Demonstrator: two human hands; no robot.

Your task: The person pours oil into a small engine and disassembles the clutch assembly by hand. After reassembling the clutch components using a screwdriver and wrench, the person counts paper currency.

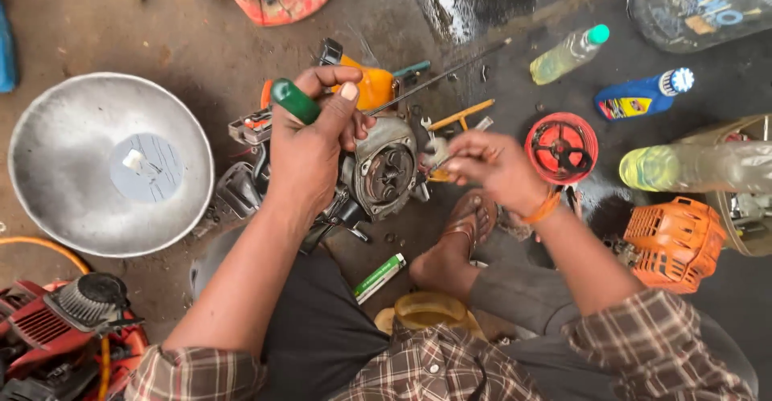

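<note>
My left hand (315, 135) is closed around the green handle of a screwdriver (294, 101), held upright over a small grey engine (384, 172) on the oily floor. The tool's shaft is hidden behind my hand. My right hand (492, 162) is blurred beside the engine's right edge, its fingers pinched on a small pale part (439, 160) that I cannot make out. The engine's round open face with a toothed centre points up at me. An orange tank (375, 85) sits behind the engine.
A wide metal bowl (76, 139) lies at the left. A red round cover (561, 147), an orange engine housing (674, 242), several bottles (569, 53) and a long thin rod (441, 75) lie at the right. A red machine (64, 329) sits bottom left. My sandalled foot (462, 240) rests below the engine.
</note>
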